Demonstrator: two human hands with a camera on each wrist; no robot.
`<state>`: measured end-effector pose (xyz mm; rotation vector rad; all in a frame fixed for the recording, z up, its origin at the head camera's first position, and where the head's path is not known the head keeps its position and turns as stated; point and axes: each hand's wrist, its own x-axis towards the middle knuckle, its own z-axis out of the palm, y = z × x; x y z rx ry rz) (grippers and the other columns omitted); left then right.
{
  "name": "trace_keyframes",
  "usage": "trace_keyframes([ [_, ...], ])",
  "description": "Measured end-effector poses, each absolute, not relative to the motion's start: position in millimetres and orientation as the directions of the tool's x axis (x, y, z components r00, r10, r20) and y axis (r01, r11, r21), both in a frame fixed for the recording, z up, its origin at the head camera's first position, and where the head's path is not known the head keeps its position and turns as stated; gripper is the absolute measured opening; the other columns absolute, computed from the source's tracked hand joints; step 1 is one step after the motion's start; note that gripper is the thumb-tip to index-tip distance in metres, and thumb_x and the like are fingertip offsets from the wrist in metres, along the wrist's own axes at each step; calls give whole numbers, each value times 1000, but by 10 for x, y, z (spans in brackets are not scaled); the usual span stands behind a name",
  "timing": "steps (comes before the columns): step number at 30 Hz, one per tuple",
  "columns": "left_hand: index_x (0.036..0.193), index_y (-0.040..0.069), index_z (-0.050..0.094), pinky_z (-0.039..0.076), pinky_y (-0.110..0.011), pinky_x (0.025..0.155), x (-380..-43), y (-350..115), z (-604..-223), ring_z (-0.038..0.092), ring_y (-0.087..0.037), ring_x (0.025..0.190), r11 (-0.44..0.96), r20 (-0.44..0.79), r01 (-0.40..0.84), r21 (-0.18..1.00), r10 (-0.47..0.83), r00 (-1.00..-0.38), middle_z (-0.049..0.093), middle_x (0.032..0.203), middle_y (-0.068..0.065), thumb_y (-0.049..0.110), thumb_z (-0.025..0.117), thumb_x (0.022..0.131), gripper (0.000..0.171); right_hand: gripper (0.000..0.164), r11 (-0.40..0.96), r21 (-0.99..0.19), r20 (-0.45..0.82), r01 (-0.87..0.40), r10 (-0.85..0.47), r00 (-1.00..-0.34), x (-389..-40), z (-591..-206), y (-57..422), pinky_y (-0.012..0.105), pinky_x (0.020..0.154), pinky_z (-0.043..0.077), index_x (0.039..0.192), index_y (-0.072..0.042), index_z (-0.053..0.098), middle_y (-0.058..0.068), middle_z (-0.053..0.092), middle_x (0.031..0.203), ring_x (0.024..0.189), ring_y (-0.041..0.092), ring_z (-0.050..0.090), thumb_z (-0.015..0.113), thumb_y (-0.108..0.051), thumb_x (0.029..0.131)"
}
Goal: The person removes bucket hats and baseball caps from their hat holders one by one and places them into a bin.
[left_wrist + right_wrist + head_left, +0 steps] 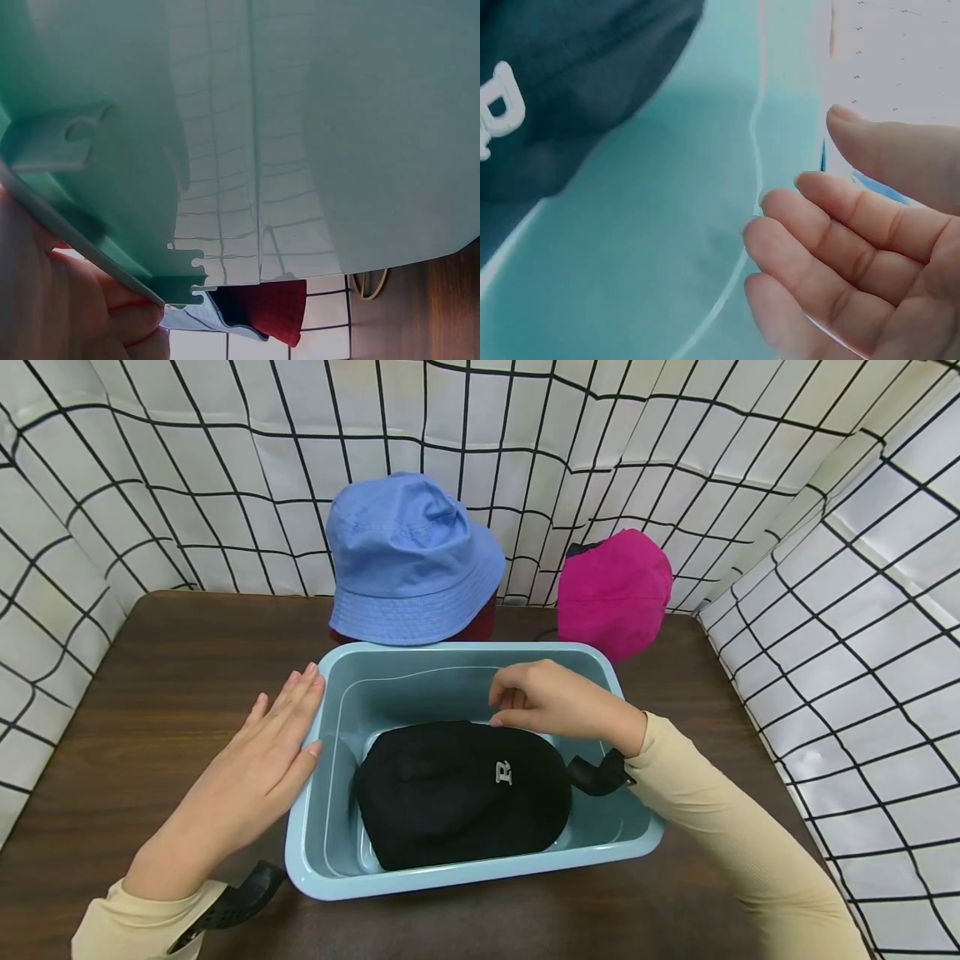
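A black cap (450, 797) with a silver letter R lies inside the light blue plastic basin (480, 869). My left hand (251, 777) rests along the basin's left rim with its fingers straight; in the left wrist view its fingertips (139, 322) touch that rim from outside. Over the far right part of the basin hovers my right hand (555, 697), loosely bent and holding nothing. The right wrist view has this hand (855, 262) with palm and thumb apart from the cap (577, 82).
Behind the basin, a blue bucket hat (408, 560) sits on top of something dark red (480, 622). A bright pink cap (615, 593) stands at the back right. Black wire grid panels (247, 493) with white sheeting border the brown wooden table (172, 677).
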<state>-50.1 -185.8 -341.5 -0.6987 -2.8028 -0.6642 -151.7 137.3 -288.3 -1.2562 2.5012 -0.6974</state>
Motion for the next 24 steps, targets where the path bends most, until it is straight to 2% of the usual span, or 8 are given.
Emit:
trace_keyframes([
  [8,151,4,12,1,-43,115,-503,-1861,-3417,8,-24,144,790,273,483,378,403,-874,13,156,-13,23,43,99,64,17,560,-536,53,-632,-725,-687,-1557,-2729,1561,26,69,51,96,-6,65,-3,65,84,74,9,60,74,-11,82],
  [17,151,4,13,2,-44,115,-506,-1863,-3428,9,-25,143,785,286,490,380,404,-869,13,156,-12,22,43,99,63,23,614,-533,114,-583,-631,-768,-1604,-2607,1762,37,76,52,101,0,65,3,66,88,82,16,62,73,-9,82],
  [24,151,3,12,1,-43,115,-508,-1864,-3420,8,-25,143,785,283,491,377,408,-868,13,156,-12,22,43,98,64,20,642,-512,155,-571,-584,-796,-1656,-2567,1911,34,72,49,100,0,64,3,66,87,80,15,60,71,-10,84],
])
